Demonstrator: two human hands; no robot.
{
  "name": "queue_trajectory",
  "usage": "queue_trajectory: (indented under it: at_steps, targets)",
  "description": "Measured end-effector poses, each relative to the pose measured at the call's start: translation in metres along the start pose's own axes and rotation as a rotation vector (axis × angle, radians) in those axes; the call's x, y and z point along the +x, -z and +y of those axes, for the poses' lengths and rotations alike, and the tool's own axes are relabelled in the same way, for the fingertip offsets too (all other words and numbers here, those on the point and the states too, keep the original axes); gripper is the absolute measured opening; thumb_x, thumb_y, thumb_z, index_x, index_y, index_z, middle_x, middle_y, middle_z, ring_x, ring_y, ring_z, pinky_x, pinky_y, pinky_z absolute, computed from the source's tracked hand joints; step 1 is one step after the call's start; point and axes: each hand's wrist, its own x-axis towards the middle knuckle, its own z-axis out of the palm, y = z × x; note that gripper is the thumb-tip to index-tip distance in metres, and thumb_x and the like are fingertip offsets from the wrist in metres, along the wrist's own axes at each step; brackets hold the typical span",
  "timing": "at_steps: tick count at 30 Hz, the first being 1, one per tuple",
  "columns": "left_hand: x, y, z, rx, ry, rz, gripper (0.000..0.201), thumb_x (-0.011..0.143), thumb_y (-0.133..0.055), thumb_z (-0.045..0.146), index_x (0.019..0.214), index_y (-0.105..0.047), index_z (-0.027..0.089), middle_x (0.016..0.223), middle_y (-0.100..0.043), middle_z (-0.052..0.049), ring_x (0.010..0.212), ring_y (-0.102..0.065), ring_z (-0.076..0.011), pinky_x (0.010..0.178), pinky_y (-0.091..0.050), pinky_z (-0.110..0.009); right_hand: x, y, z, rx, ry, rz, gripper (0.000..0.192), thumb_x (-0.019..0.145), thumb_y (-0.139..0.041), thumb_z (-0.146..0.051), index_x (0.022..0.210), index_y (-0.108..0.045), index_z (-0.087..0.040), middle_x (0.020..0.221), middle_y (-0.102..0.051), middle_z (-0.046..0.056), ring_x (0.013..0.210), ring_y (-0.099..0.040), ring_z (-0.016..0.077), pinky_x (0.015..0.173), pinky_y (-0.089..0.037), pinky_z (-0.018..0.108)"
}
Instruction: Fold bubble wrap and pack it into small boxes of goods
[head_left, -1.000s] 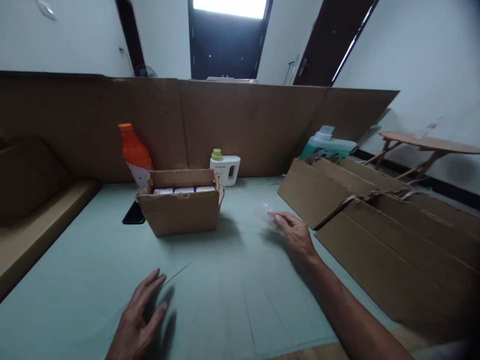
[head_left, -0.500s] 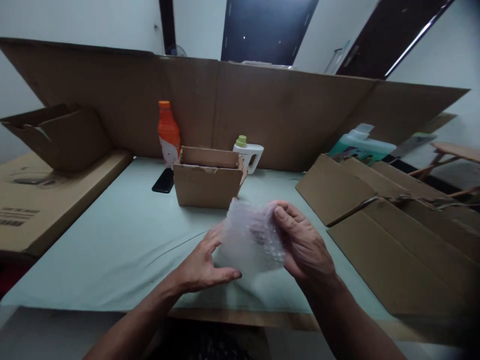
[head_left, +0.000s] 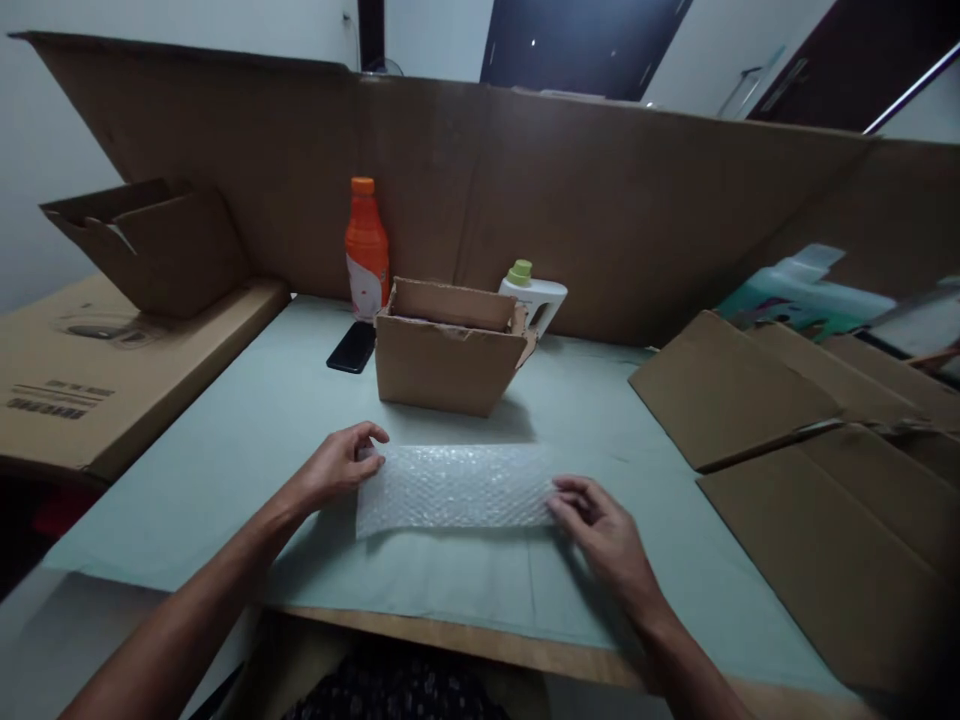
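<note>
A strip of clear bubble wrap point(head_left: 457, 487) is stretched out flat between my two hands, low over the green-covered table. My left hand point(head_left: 341, 465) has its thumb and fingers at the upper left corner of the strip. At the other end, my right hand point(head_left: 600, 525) pinches the right edge between thumb and fingers. Just beyond the strip stands a cardboard box point(head_left: 442, 365) with its top open; what lies inside is mostly hidden.
Behind the box stand an orange bottle point(head_left: 367, 245) and a white jug with a green cap point(head_left: 536, 295). A black phone point(head_left: 351, 347) lies left of the box. Cardboard pieces point(head_left: 810, 520) cover the right side, and a large flat carton point(head_left: 112, 370) lies on the left.
The bubble wrap was bunched up in my right hand, with my left hand spread beside it. Now it is spread wide between both hands. The view has shifted slightly.
</note>
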Motion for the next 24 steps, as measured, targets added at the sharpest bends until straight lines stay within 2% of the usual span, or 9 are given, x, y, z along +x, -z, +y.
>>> queue_trajectory:
  at_steps: [3,7,10,13,15,17,19,22,24]
  targets:
    - [0.002,-0.001,-0.013,0.157,-0.016,0.112,0.039,0.081,-0.063,0.033,0.118,-0.062,0.02,0.101,-0.067,-0.008,0.099,-0.062,-0.0275,0.087,-0.05,-0.043,-0.006,0.005,0.017,-0.353,0.094,-0.055,0.03,0.082,-0.063,-0.042,0.101,-0.07,-0.02,0.088,-0.075,0.008,0.082,-0.071,0.0267,0.078,-0.057,0.045]
    - [-0.014,-0.021,-0.008,0.452,-0.32,0.286,0.04,0.091,-0.056,0.028,0.13,-0.056,0.019,0.14,-0.054,-0.017,0.131,-0.048,-0.0341,0.107,-0.042,-0.054,-0.004,-0.005,0.005,-0.541,0.366,-0.13,0.028,0.092,-0.055,-0.035,0.112,-0.069,-0.02,0.112,-0.074,0.012,0.104,-0.068,0.0298,0.09,-0.055,0.05]
    - [-0.021,-0.043,0.002,0.552,-0.501,0.17,0.041,0.091,-0.055,0.018,0.132,-0.056,0.021,0.145,-0.052,-0.015,0.137,-0.045,-0.0318,0.11,-0.042,-0.052,0.004,-0.052,-0.02,-0.572,0.59,-0.314,0.034,0.095,-0.053,-0.024,0.126,-0.064,-0.02,0.134,-0.065,0.013,0.123,-0.06,0.0287,0.101,-0.05,0.049]
    - [-0.019,-0.057,0.0,0.581,-0.523,-0.02,0.042,0.089,-0.057,0.015,0.13,-0.058,0.021,0.138,-0.06,-0.012,0.132,-0.051,-0.0308,0.111,-0.042,-0.053,0.011,-0.101,-0.032,-0.603,0.706,-0.535,0.04,0.095,-0.055,-0.022,0.134,-0.06,-0.02,0.145,-0.057,0.013,0.132,-0.053,0.0274,0.106,-0.047,0.047]
    - [-0.016,-0.059,-0.008,0.575,-0.51,-0.096,0.04,0.09,-0.058,0.018,0.13,-0.058,0.021,0.14,-0.061,-0.01,0.132,-0.052,-0.0302,0.112,-0.04,-0.055,0.013,-0.111,-0.024,-0.644,0.75,-0.61,0.04,0.097,-0.055,-0.025,0.136,-0.059,-0.019,0.147,-0.056,0.012,0.134,-0.051,0.0276,0.107,-0.046,0.047]
    - [-0.016,-0.058,-0.017,0.556,-0.506,-0.118,0.039,0.094,-0.055,0.021,0.133,-0.057,0.022,0.146,-0.057,-0.009,0.138,-0.047,-0.0293,0.115,-0.037,-0.055,0.014,-0.095,-0.004,-0.707,0.773,-0.584,0.04,0.1,-0.05,-0.028,0.138,-0.058,-0.019,0.148,-0.055,0.012,0.135,-0.051,0.029,0.105,-0.046,0.049]
    - [-0.017,-0.057,-0.023,0.537,-0.503,-0.112,0.038,0.096,-0.052,0.021,0.134,-0.056,0.022,0.15,-0.054,-0.009,0.142,-0.043,-0.0284,0.117,-0.034,-0.056,0.012,-0.061,0.02,-0.767,0.75,-0.489,0.04,0.102,-0.045,-0.029,0.139,-0.058,-0.02,0.148,-0.056,0.012,0.135,-0.051,0.0303,0.102,-0.047,0.051]
    - [-0.02,-0.055,-0.025,0.479,-0.507,-0.111,0.039,0.096,-0.051,0.022,0.135,-0.055,0.024,0.151,-0.052,-0.008,0.144,-0.04,-0.0277,0.117,-0.036,-0.056,0.009,-0.009,0.042,-0.815,0.61,-0.312,0.038,0.103,-0.041,-0.035,0.13,-0.064,-0.02,0.139,-0.063,0.012,0.127,-0.058,0.0309,0.095,-0.05,0.05]
    - [-0.022,-0.05,-0.027,0.434,-0.504,-0.049,0.039,0.096,-0.053,0.026,0.135,-0.054,0.024,0.154,-0.048,-0.01,0.147,-0.036,-0.0289,0.115,-0.039,-0.055,0.01,0.007,0.043,-0.804,0.505,-0.228,0.038,0.103,-0.042,-0.04,0.12,-0.068,-0.02,0.131,-0.068,0.012,0.12,-0.062,0.0303,0.093,-0.05,0.049]
